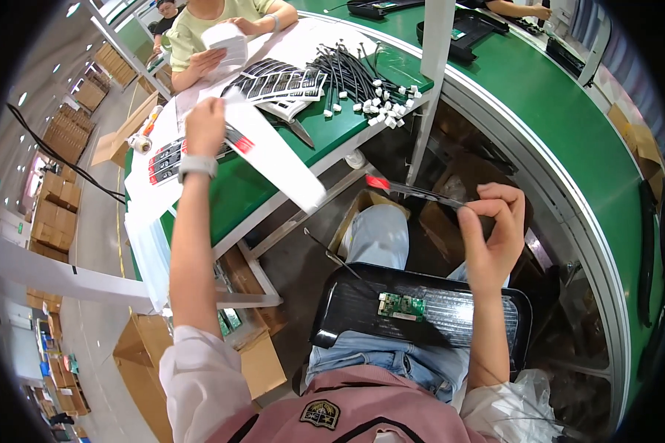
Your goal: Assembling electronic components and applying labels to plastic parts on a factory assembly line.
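My left hand is closed over the green table, pinching a white paper sheet that hangs out past the table's edge. A black label with a red end shows beside that hand; whether it sits on the sheet I cannot tell. Between thumb and fingertips, my right hand holds a thin black strip label with a red end, raised above my lap. Below it, a black plastic housing rests across my thighs. A green circuit board lies in it, with a thin cable running to the upper left.
Black cables with white connectors are piled on the table, beside label sheets and scissors. Across it, a person holds white paper. A green conveyor curves along the right; cardboard boxes stand at left.
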